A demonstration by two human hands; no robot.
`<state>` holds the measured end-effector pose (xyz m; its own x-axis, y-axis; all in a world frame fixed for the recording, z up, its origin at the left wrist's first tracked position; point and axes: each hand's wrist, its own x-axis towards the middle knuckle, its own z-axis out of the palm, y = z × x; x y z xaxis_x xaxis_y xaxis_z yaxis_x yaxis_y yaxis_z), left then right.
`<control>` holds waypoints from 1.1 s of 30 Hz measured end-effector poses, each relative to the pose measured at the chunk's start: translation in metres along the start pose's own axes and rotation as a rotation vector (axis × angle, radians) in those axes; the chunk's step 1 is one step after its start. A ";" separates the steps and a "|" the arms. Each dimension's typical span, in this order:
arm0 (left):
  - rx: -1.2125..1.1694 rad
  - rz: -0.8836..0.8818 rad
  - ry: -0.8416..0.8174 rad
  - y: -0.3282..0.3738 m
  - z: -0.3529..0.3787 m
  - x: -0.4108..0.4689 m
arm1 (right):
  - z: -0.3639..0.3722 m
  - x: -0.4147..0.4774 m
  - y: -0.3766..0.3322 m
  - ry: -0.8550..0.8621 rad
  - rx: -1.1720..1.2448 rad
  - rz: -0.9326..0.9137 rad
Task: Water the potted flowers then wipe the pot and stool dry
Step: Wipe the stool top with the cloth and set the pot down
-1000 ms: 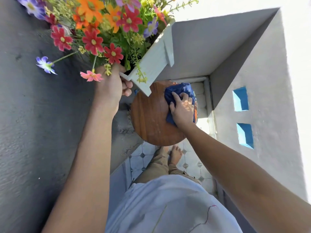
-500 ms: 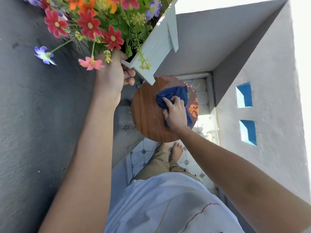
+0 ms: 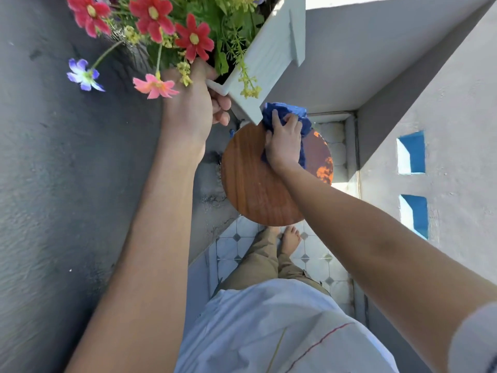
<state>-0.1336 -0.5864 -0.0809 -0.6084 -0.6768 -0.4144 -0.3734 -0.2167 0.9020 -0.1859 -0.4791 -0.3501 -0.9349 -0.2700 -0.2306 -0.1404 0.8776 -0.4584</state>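
Pot [image 3: 271, 53]: we see it tilted, lifted off stool [image 3: 255, 189].
Left hand [image 3: 192, 109]: clasps pot's rim.
Right hand [image 3: 285, 142]: presses blue cloth [image 3: 289, 110] on stool.

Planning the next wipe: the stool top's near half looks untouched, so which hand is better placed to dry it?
Right. The right hand already presses the blue cloth on the wooden stool; the left hand is holding the white planter up.

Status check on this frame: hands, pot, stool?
Left hand holds white wooden flower pot lifted. Right hand presses blue cloth on round wooden stool. Nothing obstructing.
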 end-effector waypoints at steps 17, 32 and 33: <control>-0.022 -0.026 -0.005 -0.009 -0.002 -0.010 | 0.039 -0.134 0.017 -0.344 -0.004 -0.754; 0.005 -0.033 -0.022 -0.015 0.002 -0.012 | 0.003 -0.049 0.032 0.055 0.079 -0.073; 0.010 -0.030 -0.030 -0.015 0.002 -0.012 | 0.010 -0.062 0.025 0.023 0.082 -0.130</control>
<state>-0.1220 -0.5737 -0.0902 -0.6175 -0.6487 -0.4449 -0.3986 -0.2296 0.8879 -0.1278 -0.4439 -0.3560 -0.9177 -0.3696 -0.1453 -0.2350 0.8003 -0.5517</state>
